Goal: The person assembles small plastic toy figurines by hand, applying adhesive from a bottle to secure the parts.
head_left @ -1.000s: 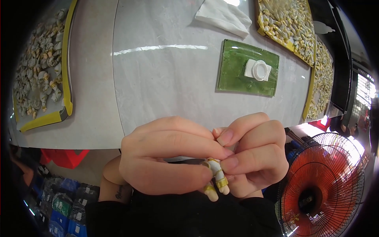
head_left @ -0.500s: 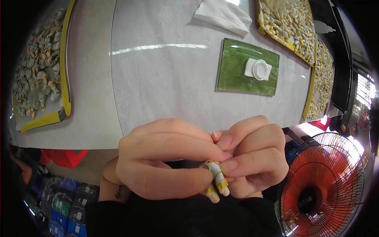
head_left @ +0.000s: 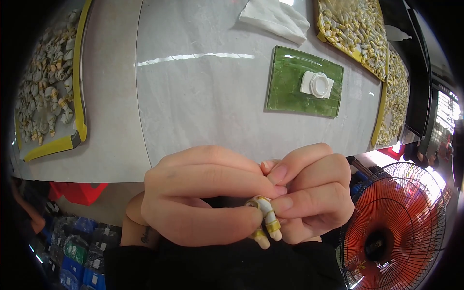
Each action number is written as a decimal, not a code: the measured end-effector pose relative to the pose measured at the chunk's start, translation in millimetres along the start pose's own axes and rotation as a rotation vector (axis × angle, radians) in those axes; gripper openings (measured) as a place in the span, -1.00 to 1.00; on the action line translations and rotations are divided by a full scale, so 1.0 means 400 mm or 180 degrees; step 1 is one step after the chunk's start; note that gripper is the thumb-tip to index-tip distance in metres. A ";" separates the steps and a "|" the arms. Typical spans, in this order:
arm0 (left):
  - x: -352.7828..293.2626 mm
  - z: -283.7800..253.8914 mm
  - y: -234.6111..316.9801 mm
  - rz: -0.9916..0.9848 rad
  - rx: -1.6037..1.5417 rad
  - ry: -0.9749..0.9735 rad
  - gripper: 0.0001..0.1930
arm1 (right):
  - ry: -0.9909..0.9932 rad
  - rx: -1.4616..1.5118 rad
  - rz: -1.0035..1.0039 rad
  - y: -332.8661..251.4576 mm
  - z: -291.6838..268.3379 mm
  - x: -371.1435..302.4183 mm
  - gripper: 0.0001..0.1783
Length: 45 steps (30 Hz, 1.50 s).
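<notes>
A small figurine leg piece [head_left: 270, 217], white with gold bands and pale feet, is held just in front of the table's near edge. Its two feet point downward. My left hand [head_left: 198, 193] pinches it between thumb and fingers. Closed beside it, my right hand [head_left: 316, 193] has a fingertip against the piece's right side. The fingertips of both hands meet above the piece, and whatever lies between them there is hidden.
A yellow-edged tray [head_left: 80, 111] of similar doll parts lies at the left. Small white-and-gold pieces [head_left: 350, 29] fill trays at the right. On the grey table [head_left: 203, 106] are a green plate [head_left: 290, 96] with a round white dish [head_left: 319, 85] and a white cloth [head_left: 275, 21]. A fan [head_left: 391, 232] stands lower right.
The leg piece has tilted very slightly in my fingers, its feet shifting a little to the right. My right hand has moved marginally right; both hands keep nearly the same pose.
</notes>
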<state>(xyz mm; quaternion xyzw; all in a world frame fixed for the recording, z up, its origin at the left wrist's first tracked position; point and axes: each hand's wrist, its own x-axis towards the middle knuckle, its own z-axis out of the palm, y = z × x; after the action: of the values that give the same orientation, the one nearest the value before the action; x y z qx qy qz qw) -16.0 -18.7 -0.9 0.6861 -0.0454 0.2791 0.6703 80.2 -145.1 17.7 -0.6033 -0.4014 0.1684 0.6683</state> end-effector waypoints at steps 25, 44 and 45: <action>0.001 -0.004 -0.002 0.0062 0.0019 -0.0100 -0.80 | 0.0018 0.0082 0.0048 0.001 0.000 -0.009 -0.78; 0.002 -0.002 -0.026 0.0344 0.0205 -0.0087 -0.70 | 0.0015 0.0489 0.0075 0.020 -0.002 -0.010 -0.78; 0.003 -0.004 -0.025 0.0358 0.0208 -0.0090 -0.70 | -0.0016 0.0460 0.0071 0.022 -0.004 -0.010 -0.78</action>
<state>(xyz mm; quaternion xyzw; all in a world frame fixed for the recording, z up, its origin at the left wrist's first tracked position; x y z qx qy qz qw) -11.2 -16.0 -9.5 0.7078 -0.0843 0.3080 0.6301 81.1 -146.9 8.2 -0.5575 -0.3830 0.2059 0.7072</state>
